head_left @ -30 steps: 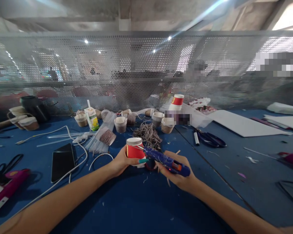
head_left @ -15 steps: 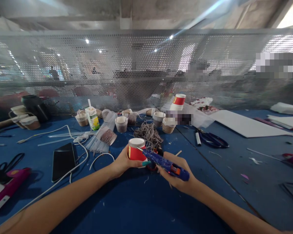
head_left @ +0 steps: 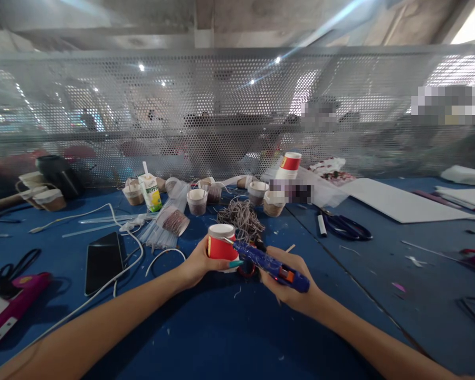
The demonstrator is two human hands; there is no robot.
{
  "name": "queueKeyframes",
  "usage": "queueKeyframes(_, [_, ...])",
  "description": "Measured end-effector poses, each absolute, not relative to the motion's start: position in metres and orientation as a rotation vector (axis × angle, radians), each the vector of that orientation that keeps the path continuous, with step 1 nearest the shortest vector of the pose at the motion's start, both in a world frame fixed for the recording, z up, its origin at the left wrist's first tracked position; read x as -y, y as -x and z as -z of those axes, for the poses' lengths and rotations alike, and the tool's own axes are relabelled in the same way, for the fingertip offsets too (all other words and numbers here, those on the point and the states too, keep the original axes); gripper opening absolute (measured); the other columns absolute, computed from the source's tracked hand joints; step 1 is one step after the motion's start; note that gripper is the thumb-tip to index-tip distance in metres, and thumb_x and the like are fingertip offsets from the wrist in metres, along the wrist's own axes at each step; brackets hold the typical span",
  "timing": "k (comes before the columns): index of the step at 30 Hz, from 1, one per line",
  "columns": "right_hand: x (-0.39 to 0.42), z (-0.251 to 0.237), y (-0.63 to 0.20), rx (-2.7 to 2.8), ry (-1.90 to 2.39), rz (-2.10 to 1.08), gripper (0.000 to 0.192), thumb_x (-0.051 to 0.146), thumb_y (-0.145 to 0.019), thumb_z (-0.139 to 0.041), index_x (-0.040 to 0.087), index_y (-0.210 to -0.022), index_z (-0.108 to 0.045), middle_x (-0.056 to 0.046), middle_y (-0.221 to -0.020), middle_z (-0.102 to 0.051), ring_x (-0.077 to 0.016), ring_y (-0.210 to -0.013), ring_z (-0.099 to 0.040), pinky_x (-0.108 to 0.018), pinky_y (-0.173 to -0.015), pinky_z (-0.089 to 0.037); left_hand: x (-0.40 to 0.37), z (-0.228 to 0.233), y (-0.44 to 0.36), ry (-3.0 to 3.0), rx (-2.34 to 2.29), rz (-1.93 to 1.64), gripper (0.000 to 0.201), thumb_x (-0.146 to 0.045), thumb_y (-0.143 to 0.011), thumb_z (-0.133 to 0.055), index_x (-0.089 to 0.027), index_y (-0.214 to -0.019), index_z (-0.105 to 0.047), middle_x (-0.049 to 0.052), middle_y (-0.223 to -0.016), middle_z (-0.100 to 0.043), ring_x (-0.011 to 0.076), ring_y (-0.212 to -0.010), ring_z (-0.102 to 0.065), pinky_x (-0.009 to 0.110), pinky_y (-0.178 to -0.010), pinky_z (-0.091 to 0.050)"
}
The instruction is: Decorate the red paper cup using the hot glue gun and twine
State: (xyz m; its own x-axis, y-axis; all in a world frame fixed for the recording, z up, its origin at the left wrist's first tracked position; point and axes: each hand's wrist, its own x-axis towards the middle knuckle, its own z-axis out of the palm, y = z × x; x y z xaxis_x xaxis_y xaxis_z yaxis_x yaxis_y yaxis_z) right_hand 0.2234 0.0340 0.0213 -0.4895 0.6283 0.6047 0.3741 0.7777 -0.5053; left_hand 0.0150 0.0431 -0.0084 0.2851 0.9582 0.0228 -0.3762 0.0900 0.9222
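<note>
the left hand (head_left: 196, 265) encloses the red paper cup (head_left: 221, 248), fingers parted to its width, thumb (head_left: 220, 265) across the near wall; the right hand (head_left: 291, 285) is curled about the glue gun (head_left: 267, 263), trigger finger not discernible. the cup lies mid-scene, just nearer than the heaped cord (head_left: 241, 219); whether it rests on the table (head_left: 206, 332) cannot be told. probable faults: a turning cup may let the nozzle (head_left: 228, 240) skid and burn the thumb; hard squeezing may dent the wall. cup axis: roughly upright, mouth upward; gun axis: near-right to far-left, nozzle leftward.
</note>
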Motion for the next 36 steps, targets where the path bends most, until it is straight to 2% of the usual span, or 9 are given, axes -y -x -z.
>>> queueKeyframes(9, [-0.035,-0.020,-0.225,2.093,0.811,-0.526,0.019,0.014,-0.072,-0.051,0.020,-0.058,-0.040,0.005,-0.049,-0.045,-0.0083,-0.044,-0.042,-0.020,-0.041,-0.034,-0.042,0.006,-0.014,-1.003,-0.677,-1.153,0.060,-0.015,-0.044,-0.085,-0.015,-0.099,-0.059,0.002,-0.080,-0.066,0.0158,-0.074,-0.061,0.032,-0.074,-0.046])
queueKeyframes(21, [-0.042,-0.011,-0.232,2.052,0.844,-0.572,0.018,0.018,-0.072,-0.053,0.021,-0.059,-0.041,0.005,-0.045,-0.045,-0.0081,-0.039,-0.042,-0.020,-0.038,-0.033,-0.042,0.004,-0.013,-0.941,-0.590,-1.174,0.056,-0.014,-0.042,-0.083,-0.015,-0.094,-0.064,0.004,-0.084,-0.069,0.0181,-0.079,-0.062,0.032,-0.076,-0.046])
queueKeyframes(30, [-0.043,-0.012,-0.234,2.022,0.863,-0.558,0.018,0.017,-0.071,-0.054,0.020,-0.058,-0.042,0.005,-0.047,-0.044,-0.0073,-0.038,-0.040,-0.020,-0.036,-0.034,-0.045,0.014,-0.008,-0.946,-0.548,-1.143,0.055,-0.017,-0.046,-0.081,-0.014,-0.098,-0.064,0.007,-0.092,-0.070,0.0223,-0.085,-0.064,0.036,-0.080,-0.047])
queueKeyframes(36, [-0.037,-0.022,-0.230,1.988,0.920,-0.588,0.017,0.016,-0.070,-0.054,0.020,-0.057,-0.042,0.005,-0.047,-0.043,-0.0069,-0.038,-0.039,-0.020,-0.037,-0.033,-0.044,0.011,-0.008,-0.926,-0.551,-1.132,0.054,-0.015,-0.046,-0.080,-0.014,-0.097,-0.064,0.006,-0.089,-0.070,0.0214,-0.083,-0.064,0.035,-0.080,-0.047])
